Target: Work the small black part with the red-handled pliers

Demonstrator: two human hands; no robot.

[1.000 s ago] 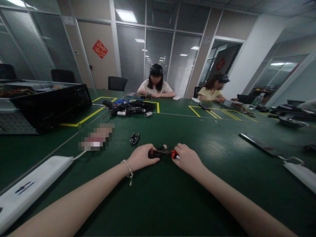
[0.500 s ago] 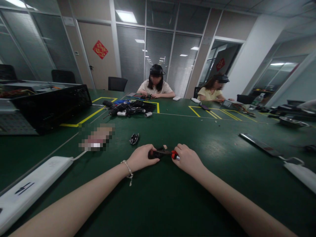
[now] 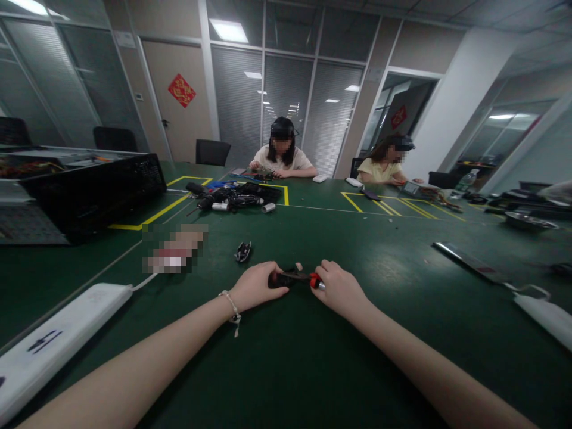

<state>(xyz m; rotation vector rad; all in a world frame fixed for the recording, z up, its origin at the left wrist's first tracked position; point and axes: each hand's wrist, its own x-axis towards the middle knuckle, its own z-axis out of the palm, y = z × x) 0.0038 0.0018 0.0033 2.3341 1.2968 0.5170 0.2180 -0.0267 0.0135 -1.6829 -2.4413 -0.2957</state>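
Two bare hands face each other above the green desk in the head view. The left hand pinches a dark piece between thumb and fingers, the piece at its 3 o'clock. The right hand is curled round a red-handled tool, which points out toward 9 o'clock, its slim dark end reaching the piece; whether they touch is unclear. A small pale bit sits near the dark piece at 1 o'clock. A black-and-silver part lies at the left hand's 11 o'clock, apart from it.
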